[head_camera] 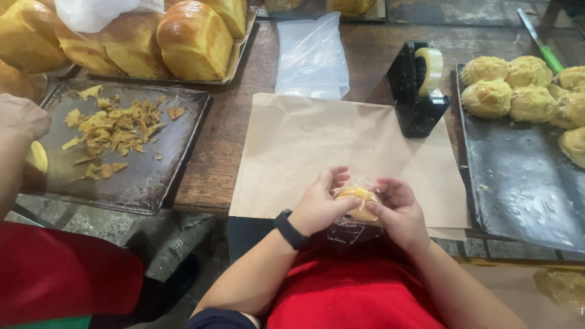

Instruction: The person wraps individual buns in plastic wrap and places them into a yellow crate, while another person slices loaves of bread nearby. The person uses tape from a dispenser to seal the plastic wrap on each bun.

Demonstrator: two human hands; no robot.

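Observation:
Both my hands hold a clear plastic bag with a yellow bun inside it, close to my body at the front edge of a sheet of brown paper. My left hand, with a black watch on the wrist, grips the bag's left side. My right hand pinches the bag's top on the right. The bag's lower part hangs below my hands.
A black tape dispenser stands behind the paper, beside a stack of clear bags. A dark tray at right carries several buns. A crumb-strewn tray lies left, large loaves behind it. Another person's arm reaches in at far left.

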